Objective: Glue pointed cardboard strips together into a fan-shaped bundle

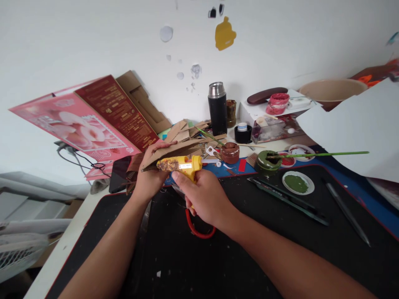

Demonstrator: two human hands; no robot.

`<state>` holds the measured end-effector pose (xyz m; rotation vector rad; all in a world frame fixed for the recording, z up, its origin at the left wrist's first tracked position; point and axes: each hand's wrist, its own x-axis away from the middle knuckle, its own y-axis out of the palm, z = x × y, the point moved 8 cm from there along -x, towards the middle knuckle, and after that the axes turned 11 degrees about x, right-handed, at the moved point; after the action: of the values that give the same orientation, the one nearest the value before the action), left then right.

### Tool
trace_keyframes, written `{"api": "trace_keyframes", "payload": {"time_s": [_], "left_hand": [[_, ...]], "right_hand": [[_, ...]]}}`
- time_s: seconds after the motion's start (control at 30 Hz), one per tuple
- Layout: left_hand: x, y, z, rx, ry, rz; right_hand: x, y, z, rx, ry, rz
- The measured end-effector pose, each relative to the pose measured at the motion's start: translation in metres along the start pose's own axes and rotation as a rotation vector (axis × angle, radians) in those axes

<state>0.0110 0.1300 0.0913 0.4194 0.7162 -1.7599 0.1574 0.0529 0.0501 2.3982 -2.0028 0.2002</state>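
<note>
My right hand (pixel 210 197) is wrapped round the handle of a yellow hot glue gun (pixel 187 164), whose front part is stained brown. A white glue stick (pixel 211 161) pokes out of its back end. My left hand (pixel 152 170) grips a bent piece of brown cardboard (pixel 174 150) with the fingers behind it. The gun's nozzle end points left, close to the cardboard; whether it touches cannot be made out. Below my right hand, a red curved handle (pixel 199 235) rests on the black mat (pixel 174 270).
Paint jars, brown (pixel 230 153) and green (pixel 268 162), stand behind the mat. Green paint fills a lid (pixel 297 183); a green cutter (pixel 288 201) and a grey pen (pixel 347 216) lie nearby. A black thermos (pixel 217 110) stands before the wall. Pink boxes (pixel 77 124) lean left, above a phone (pixel 120 174).
</note>
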Motion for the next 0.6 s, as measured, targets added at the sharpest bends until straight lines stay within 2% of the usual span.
{"api": "trace_keyframes", "payload": {"time_s": [0.6], "left_hand": [[-0.004,0.009,0.018,0.064,0.018,0.021]], "right_hand": [[-0.004,-0.011,-0.001,0.048,-0.023,0.050]]}}
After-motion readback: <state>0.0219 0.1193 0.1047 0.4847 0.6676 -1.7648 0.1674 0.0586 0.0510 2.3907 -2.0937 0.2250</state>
